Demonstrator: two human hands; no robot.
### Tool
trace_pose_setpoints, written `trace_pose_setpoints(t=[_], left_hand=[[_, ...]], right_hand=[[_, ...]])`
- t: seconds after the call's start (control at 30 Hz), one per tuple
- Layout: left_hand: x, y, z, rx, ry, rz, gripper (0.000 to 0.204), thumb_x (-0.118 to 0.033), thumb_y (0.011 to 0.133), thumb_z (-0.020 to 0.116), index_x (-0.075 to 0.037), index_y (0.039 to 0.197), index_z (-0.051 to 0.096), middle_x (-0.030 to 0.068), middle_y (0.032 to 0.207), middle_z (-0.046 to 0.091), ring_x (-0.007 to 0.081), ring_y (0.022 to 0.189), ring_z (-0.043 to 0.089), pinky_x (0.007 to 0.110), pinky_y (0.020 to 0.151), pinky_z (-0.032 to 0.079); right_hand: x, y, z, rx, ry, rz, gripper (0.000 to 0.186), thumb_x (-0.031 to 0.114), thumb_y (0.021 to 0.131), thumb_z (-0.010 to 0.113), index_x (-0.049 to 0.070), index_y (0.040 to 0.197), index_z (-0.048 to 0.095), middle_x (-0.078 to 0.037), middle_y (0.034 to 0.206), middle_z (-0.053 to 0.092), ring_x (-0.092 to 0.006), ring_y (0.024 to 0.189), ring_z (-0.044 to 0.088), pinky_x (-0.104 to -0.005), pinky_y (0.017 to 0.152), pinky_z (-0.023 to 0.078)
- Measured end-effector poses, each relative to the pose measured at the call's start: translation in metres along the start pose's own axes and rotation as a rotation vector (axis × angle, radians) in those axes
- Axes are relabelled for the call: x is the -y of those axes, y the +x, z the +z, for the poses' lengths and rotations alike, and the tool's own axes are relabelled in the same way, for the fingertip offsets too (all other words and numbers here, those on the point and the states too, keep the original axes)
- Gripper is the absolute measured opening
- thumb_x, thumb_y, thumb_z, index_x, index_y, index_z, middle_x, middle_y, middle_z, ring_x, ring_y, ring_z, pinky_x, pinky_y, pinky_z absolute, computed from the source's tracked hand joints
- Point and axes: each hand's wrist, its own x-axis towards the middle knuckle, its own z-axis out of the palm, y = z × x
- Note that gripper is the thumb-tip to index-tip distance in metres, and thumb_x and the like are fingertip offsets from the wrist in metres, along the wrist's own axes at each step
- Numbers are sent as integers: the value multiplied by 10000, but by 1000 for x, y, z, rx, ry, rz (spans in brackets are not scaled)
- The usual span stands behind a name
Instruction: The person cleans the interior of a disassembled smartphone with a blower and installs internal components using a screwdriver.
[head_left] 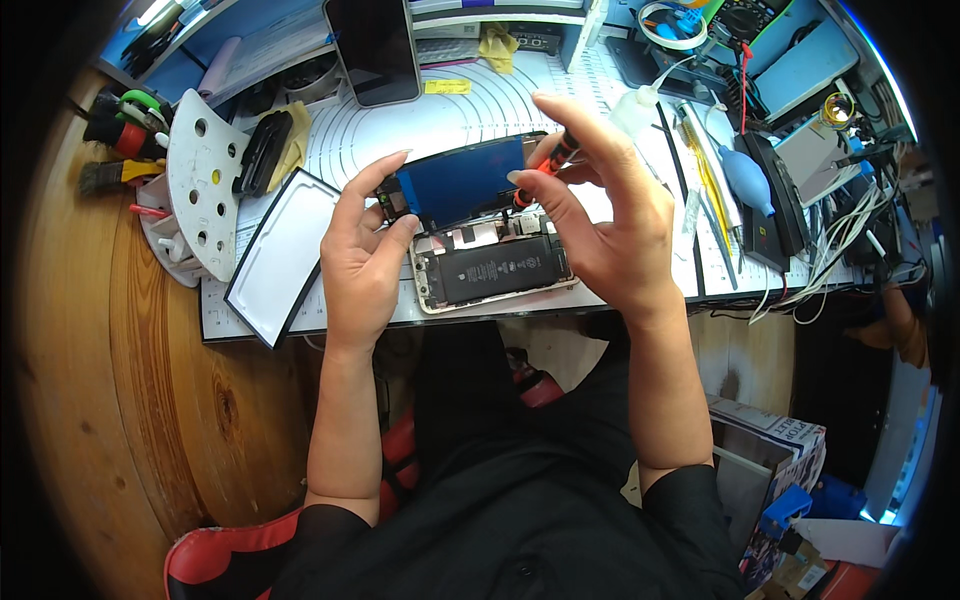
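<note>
My left hand (pixel 362 268) grips the left end of a phone screen panel (pixel 465 180), thumb at its lower edge and fingers at its upper edge. The panel is tilted up, its blue and black inner side facing me. Below it lies the opened phone body (pixel 505 272), a black battery showing inside. A red and black screwdriver (pixel 540 178) is pinched between thumb and fingers of my right hand (pixel 622 225), its tip pointing down toward the gap between panel and body. Whether the right fingers also touch the panel, I cannot tell.
A white tray with a dark rim (pixel 285 255) lies left of the phone. Beyond it stands a white perforated tool holder (pixel 203 185). A dark phone (pixel 372 55) leans at the back. Tweezers, a blue air blower (pixel 747 182) and tangled cables (pixel 835 235) crowd the right side.
</note>
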Motion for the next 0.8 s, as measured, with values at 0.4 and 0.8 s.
trace_pose_setpoints(t=[0.4, 0.8], left_hand=[[1, 0, -5, 13, 130, 7, 175, 142, 922, 608, 52, 1001, 735, 71, 1239, 542, 121, 998, 630, 246, 831, 517], [2, -1, -6, 74, 154, 7, 233, 91, 854, 779, 51, 1072, 709, 77, 1265, 526, 164, 1069, 640, 287, 874, 573]], right_hand=[[-3, -9, 4, -202, 433, 244, 598, -40, 939, 735, -1, 1475, 473, -102, 1003, 705, -146, 908, 710, -293, 829, 607], [13, -27, 43, -309, 858, 473, 540, -66, 997, 630, 27, 1443, 340, -193, 1111, 656, -271, 1004, 725, -418, 901, 637]])
